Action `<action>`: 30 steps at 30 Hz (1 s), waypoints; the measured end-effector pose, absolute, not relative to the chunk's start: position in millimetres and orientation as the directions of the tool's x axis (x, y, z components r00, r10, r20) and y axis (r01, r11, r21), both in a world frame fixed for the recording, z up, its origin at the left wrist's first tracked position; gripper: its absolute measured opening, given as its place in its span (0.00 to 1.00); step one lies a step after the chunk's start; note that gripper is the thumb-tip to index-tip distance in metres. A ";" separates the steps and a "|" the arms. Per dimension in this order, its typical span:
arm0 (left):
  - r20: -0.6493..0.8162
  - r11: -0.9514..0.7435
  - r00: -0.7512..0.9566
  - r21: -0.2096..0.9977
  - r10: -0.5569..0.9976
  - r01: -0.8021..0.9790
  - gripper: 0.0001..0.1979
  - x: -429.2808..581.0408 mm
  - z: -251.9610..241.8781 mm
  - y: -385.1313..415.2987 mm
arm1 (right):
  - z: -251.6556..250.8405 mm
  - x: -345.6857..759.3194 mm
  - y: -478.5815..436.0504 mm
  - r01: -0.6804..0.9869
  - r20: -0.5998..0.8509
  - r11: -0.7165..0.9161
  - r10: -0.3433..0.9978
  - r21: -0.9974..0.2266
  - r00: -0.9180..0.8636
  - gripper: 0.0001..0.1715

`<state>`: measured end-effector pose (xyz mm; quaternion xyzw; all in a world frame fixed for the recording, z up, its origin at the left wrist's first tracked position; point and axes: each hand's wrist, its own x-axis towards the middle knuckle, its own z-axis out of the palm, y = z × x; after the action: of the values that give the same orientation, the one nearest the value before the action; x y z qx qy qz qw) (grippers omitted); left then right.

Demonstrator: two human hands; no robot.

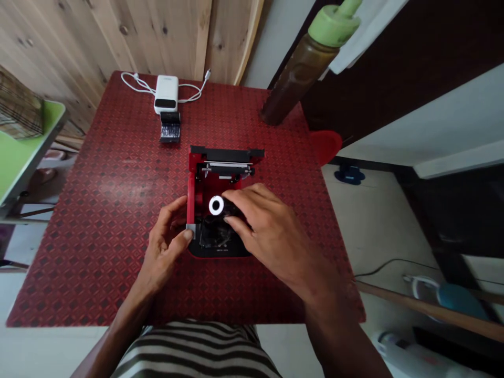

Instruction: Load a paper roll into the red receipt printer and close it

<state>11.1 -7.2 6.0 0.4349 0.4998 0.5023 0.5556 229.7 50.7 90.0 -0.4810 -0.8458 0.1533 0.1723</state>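
A small red and black box-shaped device [191, 191], which looks like a receipt printer, stands on the table with its lid [226, 155] raised. My left hand [167, 239] grips its left side, thumb on the grey front corner and fingers along the outer wall. Over the open compartment, my right hand [268, 226] pinches a small roll [216, 206] between thumb and fingers. The roll's end faces me as a white ring around a dark core; most of its body is dark or covered by the fingers. Whether it touches the inside, I cannot tell.
Behind the device lie a black crumpled strip [170, 128] and a white power bank [166, 93] with a white cable [192, 94]. A tall brown bottle with a green cap [301, 68] stands at the back right of the red patterned table [118, 236]. A red stool [326, 147] is beyond the right edge.
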 end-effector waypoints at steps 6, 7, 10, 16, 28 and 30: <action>-0.128 0.128 0.013 0.979 0.992 -0.159 0.31 11.8 5.1 -8.3 | 93.4 201.6 62.5 0.862 -0.092 0.460 0.869 -0.214 -0.487 0.18; -0.136 0.136 0.015 0.976 0.991 -0.170 0.31 12.0 5.3 -8.6 | 93.5 199.2 65.5 0.864 -0.119 0.458 0.865 -0.208 -0.487 0.19; -0.158 0.159 0.019 0.971 0.987 -0.178 0.31 12.7 7.2 -9.2 | 91.0 193.0 77.1 0.868 -0.183 0.459 0.852 -0.192 -0.491 0.19; -0.172 0.171 0.010 0.973 0.985 -0.155 0.32 13.1 9.5 -9.3 | 86.0 183.5 94.3 0.889 -0.330 0.440 0.826 -0.129 -0.457 0.20; -0.138 0.138 0.012 0.977 0.990 -0.160 0.30 11.3 3.3 -8.4 | 77.7 218.8 79.8 0.732 -0.016 0.523 0.809 -0.437 -0.587 0.31; -0.132 0.131 0.006 0.980 0.991 -0.152 0.30 11.1 3.8 -7.8 | 79.7 231.7 74.7 0.642 0.079 0.595 0.760 -0.484 -0.645 0.32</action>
<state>11.1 -7.8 3.8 0.4252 0.4932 0.5036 0.5677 231.7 74.7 79.7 -0.3973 -0.8820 0.2111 0.1401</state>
